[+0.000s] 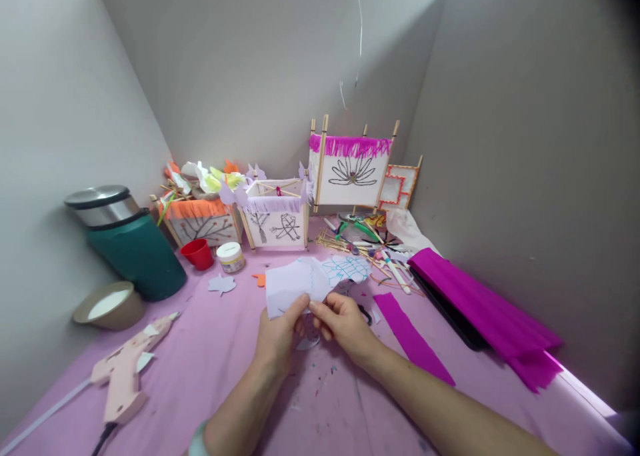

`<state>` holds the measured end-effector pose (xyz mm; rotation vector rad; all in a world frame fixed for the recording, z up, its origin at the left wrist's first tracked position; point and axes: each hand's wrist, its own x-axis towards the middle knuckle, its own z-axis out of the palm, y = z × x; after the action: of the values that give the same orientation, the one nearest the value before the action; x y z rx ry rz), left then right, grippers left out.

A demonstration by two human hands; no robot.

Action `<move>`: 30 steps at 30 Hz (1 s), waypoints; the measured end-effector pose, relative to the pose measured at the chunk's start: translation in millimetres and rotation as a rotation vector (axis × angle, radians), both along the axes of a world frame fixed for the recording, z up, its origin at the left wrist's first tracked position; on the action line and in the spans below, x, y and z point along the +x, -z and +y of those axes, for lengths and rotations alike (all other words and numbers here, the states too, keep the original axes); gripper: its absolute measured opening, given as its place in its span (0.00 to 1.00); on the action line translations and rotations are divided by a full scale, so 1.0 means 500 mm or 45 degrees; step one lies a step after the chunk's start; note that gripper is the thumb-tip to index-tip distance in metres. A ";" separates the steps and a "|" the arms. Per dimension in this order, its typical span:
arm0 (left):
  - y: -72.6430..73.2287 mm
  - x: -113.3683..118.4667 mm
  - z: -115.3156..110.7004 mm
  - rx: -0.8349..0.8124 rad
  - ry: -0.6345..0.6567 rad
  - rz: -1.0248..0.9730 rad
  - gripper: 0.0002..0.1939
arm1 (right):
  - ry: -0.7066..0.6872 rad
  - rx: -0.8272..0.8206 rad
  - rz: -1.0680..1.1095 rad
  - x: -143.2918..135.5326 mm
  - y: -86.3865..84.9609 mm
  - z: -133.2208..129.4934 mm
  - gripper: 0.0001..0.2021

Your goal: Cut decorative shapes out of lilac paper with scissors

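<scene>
Left hand (280, 336) and right hand (346, 324) pinch white paper (293, 286) between a glue gun (123, 376) and magenta strip (414, 338)

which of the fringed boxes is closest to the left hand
The middle, pale-purple-fringed box is closest to the left hand; the orange-fringed box stands farther left, and the magenta-fringed box farther back.
</scene>
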<state>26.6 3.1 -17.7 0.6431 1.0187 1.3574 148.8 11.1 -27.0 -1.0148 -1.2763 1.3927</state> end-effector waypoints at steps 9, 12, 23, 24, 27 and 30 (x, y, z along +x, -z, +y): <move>-0.027 -0.030 0.013 -0.030 -0.061 -0.400 0.12 | 0.201 0.442 -1.620 0.140 -0.049 0.025 0.06; -0.029 -0.033 0.012 -0.052 -0.037 -0.453 0.10 | 0.083 0.431 -1.696 0.142 -0.038 0.025 0.06; -0.028 -0.034 0.012 -0.016 -0.059 -0.425 0.12 | 0.026 0.550 -1.434 0.109 -0.065 0.013 0.09; -0.027 -0.032 0.012 -0.016 -0.050 -0.428 0.12 | 0.010 0.500 -1.242 0.095 -0.065 0.008 0.09; -0.027 -0.028 0.011 -0.024 -0.033 -0.426 0.11 | -0.088 0.195 -0.587 0.045 -0.062 0.000 0.11; -0.025 -0.025 0.009 -0.020 -0.037 -0.397 0.10 | -0.094 0.018 -0.223 0.003 -0.053 0.001 0.15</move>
<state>14.1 7.7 -5.3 0.3903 0.7887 1.4215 150.2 11.9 -0.4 -1.1095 -1.4629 1.3719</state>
